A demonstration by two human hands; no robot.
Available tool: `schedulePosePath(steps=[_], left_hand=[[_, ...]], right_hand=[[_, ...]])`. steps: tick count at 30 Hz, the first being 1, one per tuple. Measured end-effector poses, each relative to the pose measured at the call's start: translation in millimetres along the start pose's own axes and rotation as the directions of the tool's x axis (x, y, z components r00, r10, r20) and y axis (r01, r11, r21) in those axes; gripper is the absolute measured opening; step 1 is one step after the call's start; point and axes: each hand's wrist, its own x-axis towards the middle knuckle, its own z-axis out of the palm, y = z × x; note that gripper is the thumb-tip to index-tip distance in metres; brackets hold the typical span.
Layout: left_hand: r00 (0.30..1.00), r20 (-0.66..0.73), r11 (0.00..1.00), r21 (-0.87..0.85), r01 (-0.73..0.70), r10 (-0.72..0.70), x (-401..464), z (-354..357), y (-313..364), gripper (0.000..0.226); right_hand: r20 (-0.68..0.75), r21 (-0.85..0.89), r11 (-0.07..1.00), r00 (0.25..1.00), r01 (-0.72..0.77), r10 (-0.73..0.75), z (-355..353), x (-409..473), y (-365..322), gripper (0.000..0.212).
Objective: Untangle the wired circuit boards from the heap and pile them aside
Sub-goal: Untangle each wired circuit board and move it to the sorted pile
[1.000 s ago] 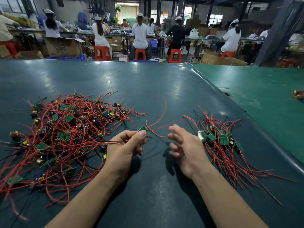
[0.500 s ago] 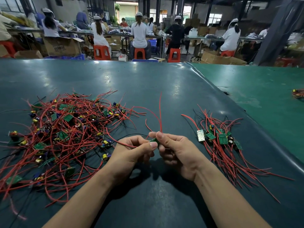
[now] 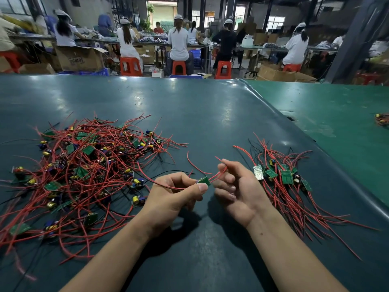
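Showing print on a far cardboard box (image 3: 80, 58), too blurred for reading. Left hand (image 3: 176, 194) pinching a small green board (image 3: 204, 181) between thumb and fingertips, above the bench (image 3: 210, 127). Right hand (image 3: 235, 186) curling its grip round the board's red wires (image 3: 219, 175). Lying tangled at left, the heap (image 3: 84, 171); at right, the pile (image 3: 282, 182). Board's components staying hidden behind fingers.

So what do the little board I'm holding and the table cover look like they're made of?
The small board in the left hand: rigid green laminate, likely fibreglass circuit board, with red plastic-coated wires. The table cover: dark, smooth, glossy sheet, probably vinyl or rubber, since it mirrors the ceiling lights.
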Motion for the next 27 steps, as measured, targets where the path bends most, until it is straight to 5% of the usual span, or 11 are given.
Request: schedulePosePath(steps=[5,9,18,23,27], left_hand=[[1.000,0.006,1.000,0.015,0.009,-0.009,-1,-2,0,0.014],[1.000,0.023,0.999,0.046,0.007,-0.008,-2,-1,-1,0.013],[1.000,-0.001,1.000,0.010,-0.007,0.007,0,-3,-2,0.020],[1.000,0.001,1.000,-0.014,-0.001,0.001,0,-4,-4,0.019],[0.996,-0.084,0.996,-0.083,-0.021,0.014,3,-4,-3,0.027]], right_hand=[[-0.114,-0.057,0.987,0.981,0.152,-0.157,-5,3,-9,0.031],[-0.119,0.131,0.989,0.991,0.073,-0.057,-7,1,-17,0.048],[-0.097,0.134,0.979,0.986,0.151,-0.139,-9,1,-21,0.028],[-0.152,0.184,0.971,0.980,0.155,-0.127,-12,3,-22,0.053],[-0.109,0.098,0.985,0.985,0.146,-0.135,-11,4,-19,0.042]])
